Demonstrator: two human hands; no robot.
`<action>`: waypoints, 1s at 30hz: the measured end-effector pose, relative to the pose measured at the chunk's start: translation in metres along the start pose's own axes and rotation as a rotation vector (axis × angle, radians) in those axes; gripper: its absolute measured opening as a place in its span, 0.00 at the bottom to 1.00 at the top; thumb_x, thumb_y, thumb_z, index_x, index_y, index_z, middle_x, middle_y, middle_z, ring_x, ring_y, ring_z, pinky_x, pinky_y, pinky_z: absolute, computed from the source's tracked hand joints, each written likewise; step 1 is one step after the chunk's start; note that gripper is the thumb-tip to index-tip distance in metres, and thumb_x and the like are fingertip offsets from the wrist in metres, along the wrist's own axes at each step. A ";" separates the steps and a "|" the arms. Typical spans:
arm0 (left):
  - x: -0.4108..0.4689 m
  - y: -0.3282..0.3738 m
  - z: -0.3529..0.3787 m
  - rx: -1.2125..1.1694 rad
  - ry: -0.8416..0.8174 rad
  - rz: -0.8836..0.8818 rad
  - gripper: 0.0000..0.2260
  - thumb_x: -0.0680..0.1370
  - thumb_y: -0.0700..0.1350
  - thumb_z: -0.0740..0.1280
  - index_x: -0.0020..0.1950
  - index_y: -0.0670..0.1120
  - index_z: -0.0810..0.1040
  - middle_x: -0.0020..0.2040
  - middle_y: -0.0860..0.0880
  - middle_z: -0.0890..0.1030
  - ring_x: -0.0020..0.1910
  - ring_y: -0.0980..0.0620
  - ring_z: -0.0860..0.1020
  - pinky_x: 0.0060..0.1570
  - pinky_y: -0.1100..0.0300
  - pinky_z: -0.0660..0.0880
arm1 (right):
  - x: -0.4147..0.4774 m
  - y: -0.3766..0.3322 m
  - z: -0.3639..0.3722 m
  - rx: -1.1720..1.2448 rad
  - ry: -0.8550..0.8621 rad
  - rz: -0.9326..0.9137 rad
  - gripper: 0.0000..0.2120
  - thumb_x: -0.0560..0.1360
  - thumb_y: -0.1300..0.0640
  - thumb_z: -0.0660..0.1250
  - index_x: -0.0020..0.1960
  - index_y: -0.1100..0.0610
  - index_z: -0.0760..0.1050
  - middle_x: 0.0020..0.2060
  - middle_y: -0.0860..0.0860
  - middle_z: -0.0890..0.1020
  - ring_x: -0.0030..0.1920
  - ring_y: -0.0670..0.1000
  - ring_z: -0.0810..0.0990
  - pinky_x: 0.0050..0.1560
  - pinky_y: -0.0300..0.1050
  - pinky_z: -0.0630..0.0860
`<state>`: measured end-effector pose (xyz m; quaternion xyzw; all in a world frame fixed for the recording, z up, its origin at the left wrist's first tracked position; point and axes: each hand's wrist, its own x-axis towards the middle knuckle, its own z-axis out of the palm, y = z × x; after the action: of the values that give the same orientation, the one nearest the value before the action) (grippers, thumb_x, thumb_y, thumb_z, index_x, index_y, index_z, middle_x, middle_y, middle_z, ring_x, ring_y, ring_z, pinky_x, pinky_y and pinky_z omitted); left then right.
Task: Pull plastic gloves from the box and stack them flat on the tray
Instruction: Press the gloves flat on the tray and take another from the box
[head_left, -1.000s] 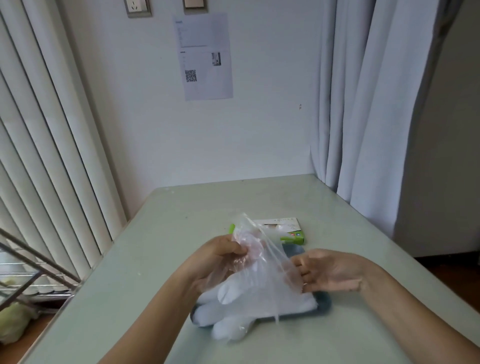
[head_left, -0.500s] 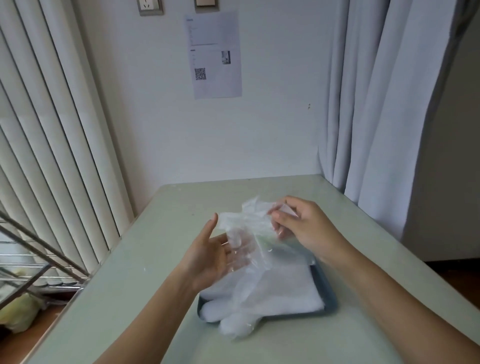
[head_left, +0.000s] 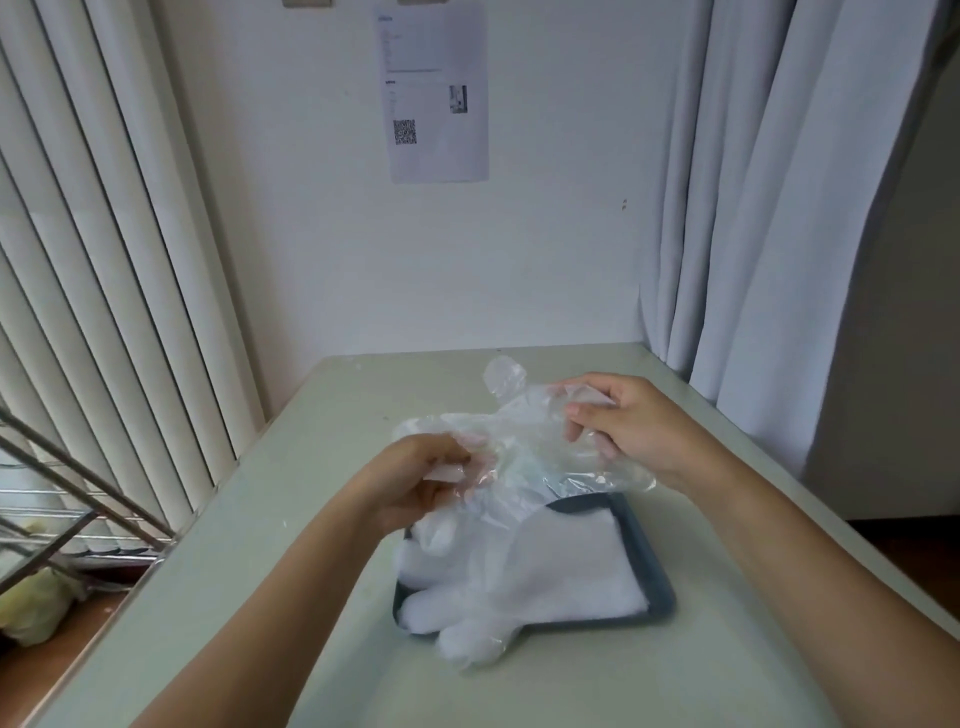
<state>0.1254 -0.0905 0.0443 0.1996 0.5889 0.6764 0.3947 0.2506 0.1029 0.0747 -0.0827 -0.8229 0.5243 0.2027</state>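
At the far left, vertical blinds (head_left: 104, 260) and a metal rack (head_left: 57, 480) are seen beside the pale green table (head_left: 249, 582). Above the table's middle, the left edge of a clear plastic glove (head_left: 524, 441) is pinched by the left hand (head_left: 415, 483), its fingers curled round the film. The glove is held in the air between both hands, crumpled, with one plastic finger poking up on the far side. Its right end is gripped by the right hand (head_left: 639, 426), thumb and curled fingers closed on the film. Below and nearer, a stack of gloves (head_left: 550, 571) is laid on a dark grey tray (head_left: 655, 571), with the glove fingers overhanging the tray's near left rim. A white curtain (head_left: 779, 208) is seen at the right.
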 end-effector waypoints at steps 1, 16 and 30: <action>0.002 0.001 -0.003 0.046 -0.011 -0.017 0.10 0.79 0.34 0.57 0.53 0.38 0.78 0.36 0.47 0.83 0.30 0.55 0.80 0.30 0.66 0.76 | -0.001 0.005 0.001 -0.006 0.000 0.026 0.10 0.78 0.65 0.62 0.55 0.57 0.79 0.31 0.46 0.81 0.21 0.46 0.66 0.31 0.41 0.66; 0.025 -0.054 -0.021 0.875 0.213 -0.298 0.06 0.75 0.38 0.65 0.46 0.39 0.82 0.37 0.45 0.83 0.31 0.50 0.79 0.35 0.62 0.79 | -0.016 0.126 0.030 -0.394 -0.001 0.360 0.07 0.72 0.59 0.67 0.36 0.59 0.76 0.28 0.47 0.75 0.30 0.48 0.71 0.30 0.38 0.66; 0.037 -0.075 0.034 1.581 -0.050 0.338 0.26 0.83 0.50 0.55 0.79 0.47 0.50 0.79 0.49 0.52 0.78 0.51 0.51 0.74 0.59 0.46 | -0.014 0.129 0.031 -0.429 -0.090 0.193 0.11 0.79 0.59 0.61 0.51 0.47 0.80 0.45 0.44 0.82 0.41 0.39 0.78 0.39 0.27 0.69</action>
<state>0.1507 -0.0408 -0.0264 0.5213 0.8457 0.1060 0.0423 0.2400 0.1289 -0.0562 -0.1789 -0.9118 0.3577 0.0926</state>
